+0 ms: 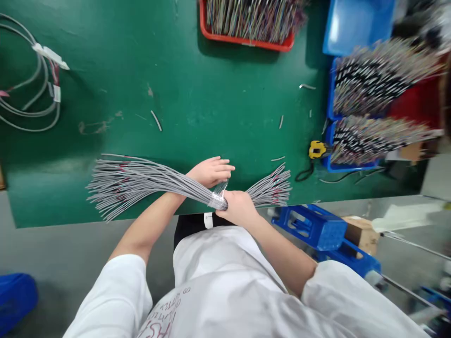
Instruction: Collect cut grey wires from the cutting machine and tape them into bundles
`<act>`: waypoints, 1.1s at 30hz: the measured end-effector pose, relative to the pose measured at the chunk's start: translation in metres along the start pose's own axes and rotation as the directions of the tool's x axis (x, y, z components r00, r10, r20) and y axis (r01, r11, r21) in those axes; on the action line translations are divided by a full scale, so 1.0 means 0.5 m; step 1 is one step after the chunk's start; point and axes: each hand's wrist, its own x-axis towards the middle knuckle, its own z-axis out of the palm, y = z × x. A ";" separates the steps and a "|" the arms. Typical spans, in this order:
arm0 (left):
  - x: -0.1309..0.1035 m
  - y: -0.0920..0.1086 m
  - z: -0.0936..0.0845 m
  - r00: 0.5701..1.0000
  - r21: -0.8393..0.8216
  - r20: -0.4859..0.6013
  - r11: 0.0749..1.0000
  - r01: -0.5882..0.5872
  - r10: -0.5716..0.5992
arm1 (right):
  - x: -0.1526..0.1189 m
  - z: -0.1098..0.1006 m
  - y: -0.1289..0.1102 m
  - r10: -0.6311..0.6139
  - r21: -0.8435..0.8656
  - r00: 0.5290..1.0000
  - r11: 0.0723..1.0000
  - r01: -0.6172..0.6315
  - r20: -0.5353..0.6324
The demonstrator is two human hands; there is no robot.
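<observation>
A bundle of thin grey cables lies along the table's near edge, its ends fanned out to the left. Clear tape wraps its middle, and a loose piece stands up from there. My right hand is closed around the bundle beside the tape. Past that hand, grey cable ends with red wires spread to the right. My left hand is just beyond the bundle with its fingers stretched out, close to the loose tape. The bundle crosses over my left wrist.
A red bin of cables stands at the back. On the right are blue bins of cables and a yellow tape measure. Coiled grey cable lies far left. Cable scraps dot the green table. Blue stools stand below.
</observation>
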 end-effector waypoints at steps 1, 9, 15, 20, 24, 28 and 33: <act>0.005 0.006 0.007 1.000 -0.003 0.004 1.000 -0.009 0.009 | 0.002 -0.003 0.002 0.005 -0.004 1.000 1.000 -0.005 0.011; -0.039 0.029 0.038 0.999 -0.157 -0.028 0.987 0.037 -0.042 | -0.003 -0.022 0.004 0.022 0.013 0.997 1.000 -0.023 0.073; -0.165 0.161 0.043 0.902 -0.639 0.153 0.656 0.401 -0.402 | 0.002 -0.035 0.006 0.029 0.106 0.983 0.993 -0.049 0.183; -0.188 0.294 0.022 0.742 -0.832 0.370 0.156 0.532 -0.560 | 0.010 -0.012 0.020 0.039 0.125 0.950 0.989 -0.081 0.310; -0.158 0.354 -0.019 0.580 -0.787 0.510 -0.074 0.612 -0.636 | -0.002 0.022 0.008 0.051 0.105 0.953 0.991 -0.086 0.298; -0.124 0.400 -0.037 0.385 -0.702 0.564 -0.179 0.690 -0.730 | -0.025 0.046 -0.012 0.000 0.054 0.967 0.998 -0.014 0.256; -0.090 0.414 -0.049 0.169 -0.597 0.572 -0.266 0.757 -0.803 | -0.042 0.060 -0.019 -0.089 -0.009 0.969 0.996 0.094 0.231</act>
